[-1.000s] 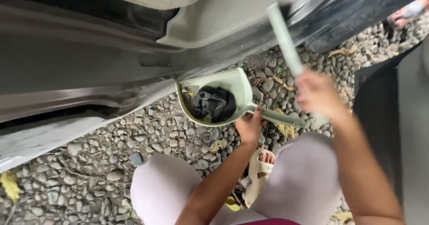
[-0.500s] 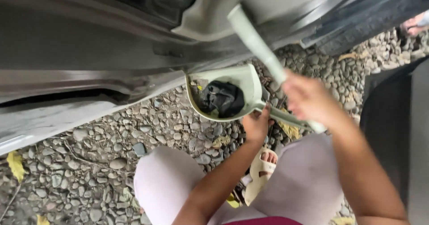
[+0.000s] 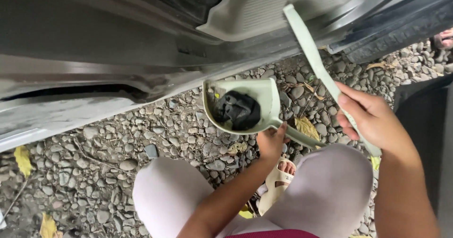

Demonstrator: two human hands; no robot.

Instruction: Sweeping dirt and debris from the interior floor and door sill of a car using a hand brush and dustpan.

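Head view shows my left hand [image 3: 271, 141] with its grip closed around the neck of the pale green dustpan [image 3: 240, 108], tilted so the dark debris [image 3: 238, 109] stays pooled in its scoop, just below the car's door sill [image 3: 264, 11]. My right hand [image 3: 370, 120], at 3 o'clock of the pan, holds the matching brush handle [image 3: 314, 56] firmly, angled up toward 12 o'clock to reach the sill. Gravel [image 3: 118, 153] and yellow leaves [image 3: 22, 157] lie around; my knees [image 3: 165, 195] crowd the space at 6 o'clock.
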